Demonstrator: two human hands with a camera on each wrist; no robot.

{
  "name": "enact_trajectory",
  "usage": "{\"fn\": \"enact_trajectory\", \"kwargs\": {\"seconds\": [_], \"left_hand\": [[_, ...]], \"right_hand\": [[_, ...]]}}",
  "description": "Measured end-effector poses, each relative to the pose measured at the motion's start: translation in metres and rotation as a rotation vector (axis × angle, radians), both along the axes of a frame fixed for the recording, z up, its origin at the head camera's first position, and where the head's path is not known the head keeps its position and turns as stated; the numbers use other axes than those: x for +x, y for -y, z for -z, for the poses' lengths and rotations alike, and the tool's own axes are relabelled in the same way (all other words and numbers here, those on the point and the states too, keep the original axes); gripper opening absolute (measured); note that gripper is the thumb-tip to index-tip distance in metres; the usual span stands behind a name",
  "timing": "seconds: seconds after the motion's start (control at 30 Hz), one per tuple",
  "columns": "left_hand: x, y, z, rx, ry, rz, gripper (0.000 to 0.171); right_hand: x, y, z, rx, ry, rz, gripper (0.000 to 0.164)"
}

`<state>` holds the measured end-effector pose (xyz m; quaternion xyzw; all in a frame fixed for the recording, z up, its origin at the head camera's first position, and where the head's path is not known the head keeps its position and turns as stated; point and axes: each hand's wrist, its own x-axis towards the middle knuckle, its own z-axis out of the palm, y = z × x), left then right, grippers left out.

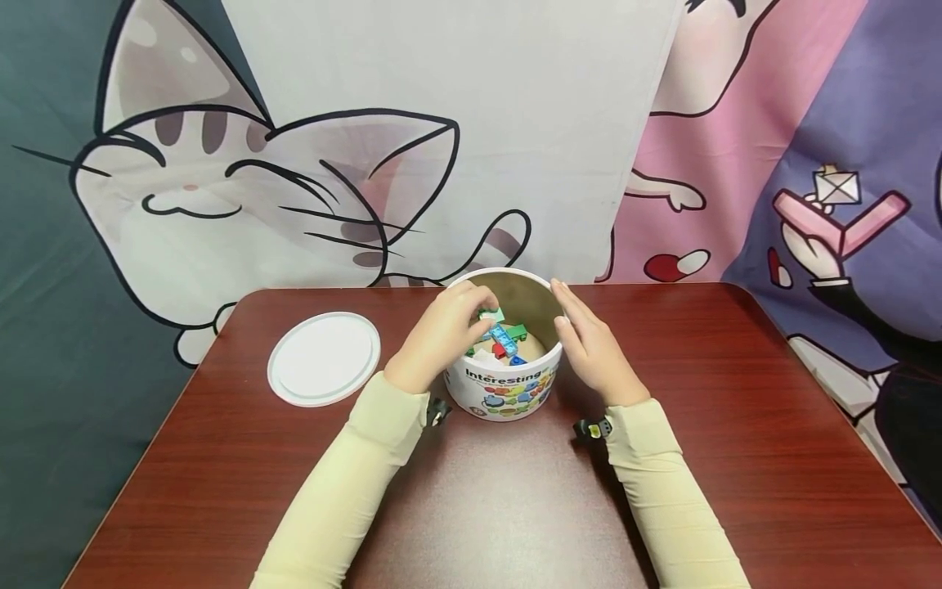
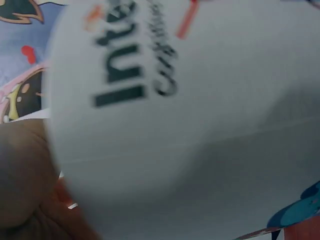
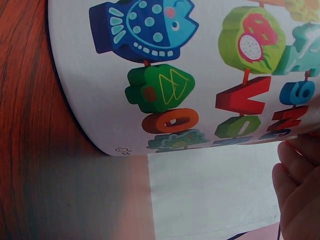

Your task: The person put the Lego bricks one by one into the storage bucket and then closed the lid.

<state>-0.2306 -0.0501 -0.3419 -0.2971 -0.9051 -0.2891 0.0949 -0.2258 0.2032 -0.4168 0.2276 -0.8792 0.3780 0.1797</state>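
A white round bucket (image 1: 500, 401) with "IntereSting" and bright pictures on its side stands on the table, without a lid on it. Inside lie several small toy building bricks, among them a blue brick (image 1: 504, 339), a green brick (image 1: 518, 332) and a red brick (image 1: 499, 350). My left hand (image 1: 440, 331) reaches over the left rim, its thumb and forefinger curled about a light green brick (image 1: 493, 314); the other fingers are partly hidden. Along the right rim, my right hand (image 1: 594, 348) rests with its fingers straight; its fingertips (image 3: 295, 160) lie against the bucket wall in the right wrist view.
A white round lid (image 1: 324, 360) lies flat on the dark red wooden table (image 1: 471, 507), left of the bucket. Behind the table's far edge hangs a cloth backdrop (image 1: 545, 98) with cartoon drawings. A black object (image 1: 912, 433) stands beyond the table's right side.
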Motion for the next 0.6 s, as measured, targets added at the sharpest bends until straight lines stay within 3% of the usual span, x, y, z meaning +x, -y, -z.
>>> {"fn": "enact_trajectory", "kwargs": {"seconds": [0.27, 0.6], "left_hand": [[-0.012, -0.008, 0.008, -0.040, 0.007, -0.097, 0.015], [-0.001, 0.001, 0.011, 0.129, -0.094, -0.131, 0.008]], "right_hand": [[-0.001, 0.000, 0.001, 0.003, -0.014, 0.002, 0.053], [-0.002, 0.000, 0.002, 0.003, -0.020, -0.003, 0.053]]}}
